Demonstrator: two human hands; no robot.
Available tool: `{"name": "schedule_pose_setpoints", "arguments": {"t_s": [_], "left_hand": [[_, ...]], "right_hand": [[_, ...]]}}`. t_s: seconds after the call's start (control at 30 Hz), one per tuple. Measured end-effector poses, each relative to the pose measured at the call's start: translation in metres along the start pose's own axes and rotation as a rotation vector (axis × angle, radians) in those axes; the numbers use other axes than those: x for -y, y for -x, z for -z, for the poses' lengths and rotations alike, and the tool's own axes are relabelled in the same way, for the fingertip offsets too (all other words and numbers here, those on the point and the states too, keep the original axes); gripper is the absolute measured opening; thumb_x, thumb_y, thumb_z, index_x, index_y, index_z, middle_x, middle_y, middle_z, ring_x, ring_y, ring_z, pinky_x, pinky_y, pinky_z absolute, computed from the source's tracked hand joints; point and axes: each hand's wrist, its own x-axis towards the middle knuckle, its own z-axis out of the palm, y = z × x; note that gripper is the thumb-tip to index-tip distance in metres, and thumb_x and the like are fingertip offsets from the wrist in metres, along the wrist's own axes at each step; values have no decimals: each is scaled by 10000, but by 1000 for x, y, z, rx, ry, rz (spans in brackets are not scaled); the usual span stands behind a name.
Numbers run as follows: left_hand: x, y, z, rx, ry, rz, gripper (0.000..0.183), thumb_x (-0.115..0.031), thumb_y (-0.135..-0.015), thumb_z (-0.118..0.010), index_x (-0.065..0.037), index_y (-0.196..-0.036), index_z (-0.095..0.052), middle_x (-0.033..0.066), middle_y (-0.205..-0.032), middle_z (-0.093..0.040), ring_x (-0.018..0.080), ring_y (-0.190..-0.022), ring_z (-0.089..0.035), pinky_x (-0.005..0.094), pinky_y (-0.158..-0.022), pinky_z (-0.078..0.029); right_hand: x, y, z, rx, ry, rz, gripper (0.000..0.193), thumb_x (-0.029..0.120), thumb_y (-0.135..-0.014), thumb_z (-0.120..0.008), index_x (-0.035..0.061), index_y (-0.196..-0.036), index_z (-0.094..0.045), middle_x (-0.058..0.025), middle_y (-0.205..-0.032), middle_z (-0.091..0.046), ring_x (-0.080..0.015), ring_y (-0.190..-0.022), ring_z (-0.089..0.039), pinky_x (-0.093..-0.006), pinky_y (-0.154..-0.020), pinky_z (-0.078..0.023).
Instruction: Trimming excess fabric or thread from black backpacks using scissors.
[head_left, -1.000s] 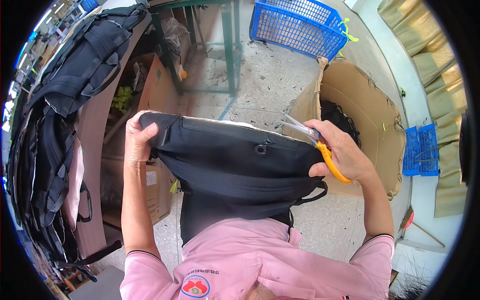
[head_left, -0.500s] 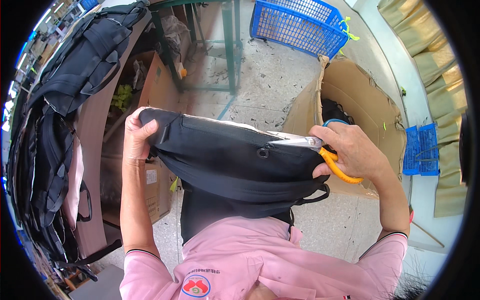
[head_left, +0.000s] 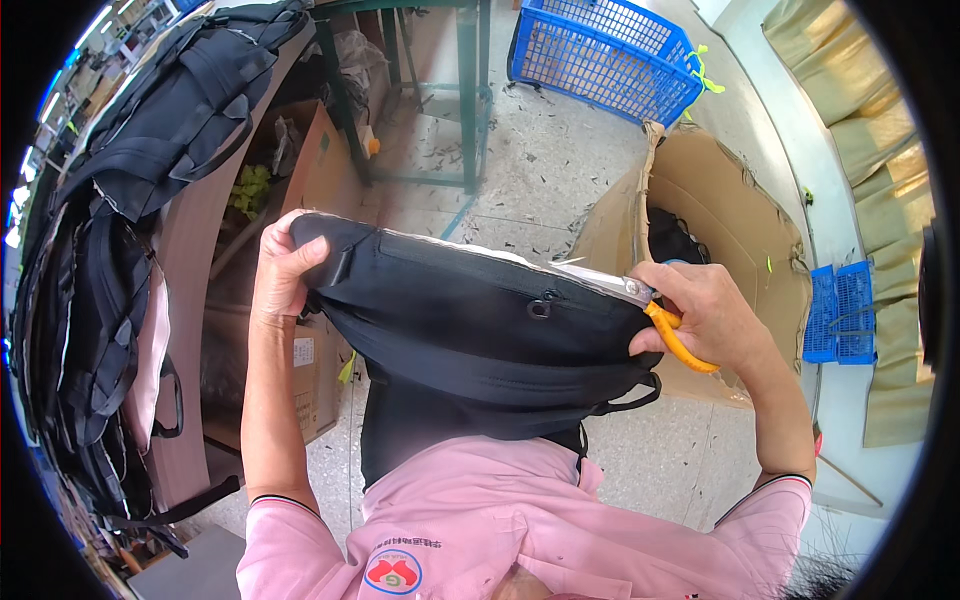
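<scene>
A black fabric bag (head_left: 450, 320) stretches between my hands in front of my body, with a zipper, a small metal ring and a pale raw edge along its far side. My left hand (head_left: 290, 268) is closed round the bag's left end, thumb on top. In my right hand (head_left: 705, 312) are scissors (head_left: 675, 340) with an orange handle loop; the other loop is mostly hidden behind the fingers. Their blades lie at the raw edge near the bag's right end, partly parted. My right thumb is by the bag's right corner; whether it grips the fabric I cannot tell.
Black bags (head_left: 160, 130) are heaped on a table at left, with cardboard boxes (head_left: 320, 370) beneath. Ahead stand a green metal frame (head_left: 468, 100) and a blue plastic basket (head_left: 610, 60). A large open carton (head_left: 740, 190) holding black items stands at right, near smaller blue baskets (head_left: 840, 310).
The scissor blades have shifted from across the bag's front up to its raw edge. My right hand has turned slightly. The left hand keeps its hold.
</scene>
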Motion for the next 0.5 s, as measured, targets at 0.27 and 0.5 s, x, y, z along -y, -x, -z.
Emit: {"name": "schedule_pose_setpoints", "arguments": {"t_s": [0.27, 0.5], "left_hand": [[-3, 4, -4, 1, 5, -10, 323, -119, -632, -798, -14, -887, -631, 43, -828, -648, 123, -751, -592, 245, -745, -463], [-1, 13, 0, -47, 27, -27, 357, -143, -607, -817, -8, -880, -632, 60, -836, -655, 139, -759, -601, 261, -753, -473]], "right_hand": [[24, -25, 8, 66, 155, -27, 682, 542, -630, -716, 81, -1088, -508, -118, -755, -476, -277, -703, -511, -369, -588, -401], [24, -41, 4, 119, 181, 27, 593, 550, -703, -656, 75, -1027, -513, -128, -708, -513, -289, -657, -536, -378, -560, -401]]}}
